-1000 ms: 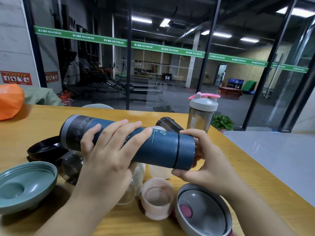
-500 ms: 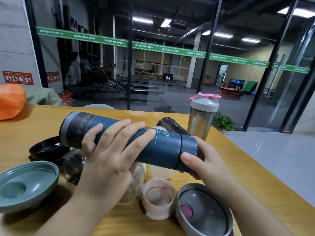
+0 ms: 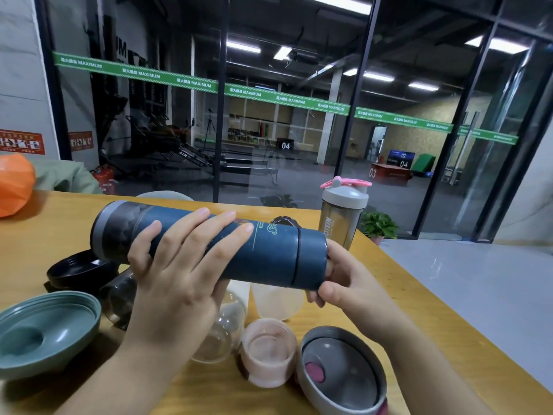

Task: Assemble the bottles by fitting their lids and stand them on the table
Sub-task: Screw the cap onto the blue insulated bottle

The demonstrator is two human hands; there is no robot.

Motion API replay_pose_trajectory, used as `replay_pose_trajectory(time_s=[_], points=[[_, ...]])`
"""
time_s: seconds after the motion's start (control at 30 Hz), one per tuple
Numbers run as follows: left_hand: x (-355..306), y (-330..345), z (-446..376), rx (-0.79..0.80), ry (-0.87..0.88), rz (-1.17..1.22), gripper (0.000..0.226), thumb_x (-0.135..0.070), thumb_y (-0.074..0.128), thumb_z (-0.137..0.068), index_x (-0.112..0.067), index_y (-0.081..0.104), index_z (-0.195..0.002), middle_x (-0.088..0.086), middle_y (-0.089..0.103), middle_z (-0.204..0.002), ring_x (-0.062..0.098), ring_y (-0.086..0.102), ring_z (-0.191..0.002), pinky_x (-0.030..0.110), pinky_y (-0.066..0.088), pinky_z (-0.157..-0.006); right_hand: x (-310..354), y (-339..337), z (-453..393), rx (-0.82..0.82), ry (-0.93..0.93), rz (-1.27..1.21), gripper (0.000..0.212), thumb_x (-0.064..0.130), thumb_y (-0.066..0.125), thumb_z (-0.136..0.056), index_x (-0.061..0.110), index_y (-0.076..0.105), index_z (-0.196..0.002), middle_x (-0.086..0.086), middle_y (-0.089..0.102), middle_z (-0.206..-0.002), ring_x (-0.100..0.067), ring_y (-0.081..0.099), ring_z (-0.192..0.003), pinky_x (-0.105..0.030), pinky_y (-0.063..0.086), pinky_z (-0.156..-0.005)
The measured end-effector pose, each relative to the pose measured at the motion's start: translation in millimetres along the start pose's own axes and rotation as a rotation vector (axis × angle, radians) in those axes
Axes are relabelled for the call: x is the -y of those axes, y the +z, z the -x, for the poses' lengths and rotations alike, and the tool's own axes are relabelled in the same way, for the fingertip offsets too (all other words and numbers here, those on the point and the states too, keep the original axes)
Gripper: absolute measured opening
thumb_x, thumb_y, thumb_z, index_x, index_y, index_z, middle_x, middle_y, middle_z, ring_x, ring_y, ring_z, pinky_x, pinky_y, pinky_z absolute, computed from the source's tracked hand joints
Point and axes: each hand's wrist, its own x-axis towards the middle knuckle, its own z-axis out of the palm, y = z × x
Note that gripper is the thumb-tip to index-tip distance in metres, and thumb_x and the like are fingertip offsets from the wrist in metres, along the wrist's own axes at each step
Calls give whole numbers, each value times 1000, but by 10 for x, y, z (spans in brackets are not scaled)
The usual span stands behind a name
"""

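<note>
Your left hand (image 3: pixel 176 283) wraps blue bottle (image 3: pixel 209 244), fingers curled over it. Bottle lies sideways in air above surface (image 3: pixel 404 310). Your right hand (image 3: pixel 347 280) fingers clamp its lid (image 3: pixel 311 262). Grey shaker (image 3: pixel 344 211) stands behind bottle. Pink cup (image 3: pixel 267 351) sits below bottle.

Dim overhead strip lights (image 3: pixel 371 75) beyond reflective glass; wide-angle bending at edges, slight softness throughout
</note>
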Motion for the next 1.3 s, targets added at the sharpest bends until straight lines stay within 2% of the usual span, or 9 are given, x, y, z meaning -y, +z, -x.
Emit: replay_pose_trajectory(time_s=[0.13,0.4,0.57,0.67,0.73,0.83,0.93,1.1,1.3], points=[[3,-24,11,-12,-57,69,62,-14,71,-73,-24,48,-129,1,61,-128,23,49,-124,48,25,-104,112,65,-17,40,-64,-2,84,31,85,-61,24,42,-134,-1,63,-121,-18,60,-111,-29,50,-84],[26,-56,-25,-54,-146,253,72,-35,68,-78,-17,37,-141,1,43,-145,23,41,-136,61,34,-101,409,413,-135,-208,-278,-103,67,23,79,-57,29,52,-118,3,62,-113,-16,61,-106,-33,51,-84],[128,-44,-18,36,-163,237,93,-56,50,-80,-17,8,-154,5,16,-158,24,15,-147,50,14,-116,529,420,-174,-360,-288,-135,71,27,81,-53,27,51,-118,-2,62,-113,-18,63,-105,-38,53,-87],[120,-24,-6,76,-235,294,75,-53,52,-80,-14,39,-142,7,43,-144,24,33,-137,44,24,-108,612,288,-150,-493,-295,-79,64,29,81,-53,38,53,-110,4,62,-109,-11,63,-100,-34,55,-85],[119,-4,-3,77,-288,340,44,-49,53,-81,-19,64,-112,-4,63,-115,20,51,-115,41,32,-92,683,196,-107,-572,-320,4,63,21,84,-57,43,52,-107,12,60,-105,-1,62,-96,-20,53,-78],[135,9,11,111,-378,448,26,-42,55,-83,-22,71,-80,-17,64,-80,17,60,-83,45,44,-78,757,37,-32,-646,-328,108,65,10,84,-65,36,50,-113,13,58,-109,1,61,-96,-13,51,-76],[129,5,35,160,-506,554,12,-25,65,-89,-20,75,-86,-19,64,-72,11,61,-77,51,50,-77,817,-129,24,-723,-298,217,63,18,84,-65,35,50,-116,11,59,-112,-5,62,-100,-21,52,-83],[129,38,85,266,-589,651,23,-36,43,-99,-37,65,-91,-12,66,-75,1,58,-83,48,47,-85,876,-375,39,-786,-210,270,61,25,82,-68,30,52,-120,9,61,-116,-8,62,-99,-24,51,-79],[117,45,94,329,-592,669,51,-58,23,-86,-33,67,-88,-15,64,-76,3,58,-86,47,47,-82,706,-565,-57,-826,-56,346,63,32,81,-69,26,51,-124,7,59,-121,-14,53,-112,-31,47,-86]])
